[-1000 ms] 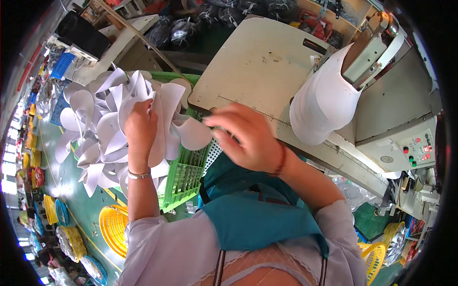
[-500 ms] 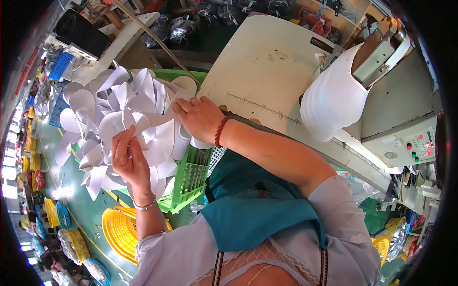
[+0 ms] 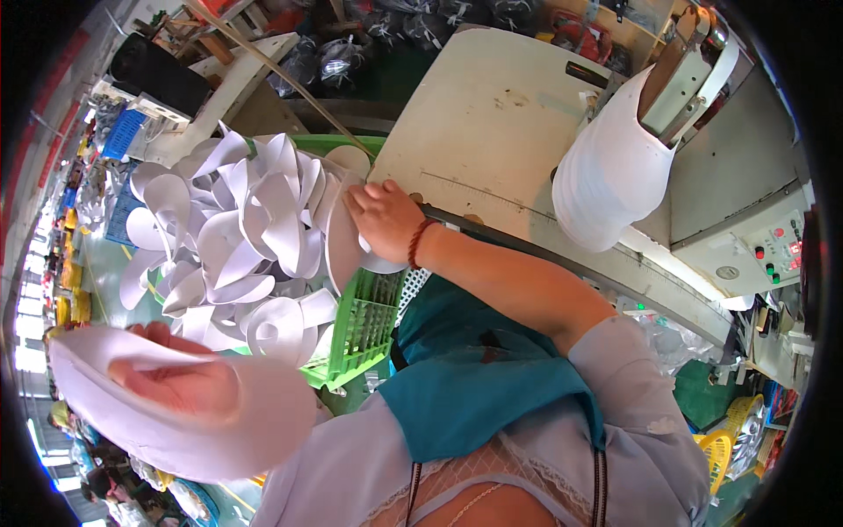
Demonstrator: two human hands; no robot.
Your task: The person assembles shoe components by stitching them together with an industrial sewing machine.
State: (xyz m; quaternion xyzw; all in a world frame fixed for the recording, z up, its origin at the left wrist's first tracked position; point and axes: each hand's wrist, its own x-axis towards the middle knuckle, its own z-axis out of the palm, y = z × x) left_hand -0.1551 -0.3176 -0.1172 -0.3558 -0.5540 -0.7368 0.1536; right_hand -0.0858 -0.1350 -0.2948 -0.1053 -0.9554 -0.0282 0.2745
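My left hand (image 3: pixel 171 369) is at the lower left, its fingers and thumb closed on a large white curved sheet piece (image 3: pixel 263 413) that wraps around it and partly hides it. A heap of similar curled white pieces (image 3: pixel 263 206) lies over a green plastic crate (image 3: pixel 364 325). At the heap's right edge my right hand (image 3: pixel 386 221) is bent over another white sheet piece (image 3: pixel 345 241), fingers curled against its upper part; the thumb is hidden. More white pieces sit nested on a metal machine arm (image 3: pixel 680 88), forming a rounded white stack (image 3: pixel 606 176).
A pale worktable (image 3: pixel 492 114) with a ruled scale along its near edge lies ahead. The machine's control box (image 3: pixel 760 255) with buttons stands at right. A thin stick (image 3: pixel 281 70) slants behind the heap. A yellow basket (image 3: pixel 716 457) is at lower right; black bags (image 3: pixel 342 57) lie far back.
My left hand has moved from the heap down and left, now with a white sheet piece in it. My right hand stays near the heap's right edge; the head view has shifted slightly.
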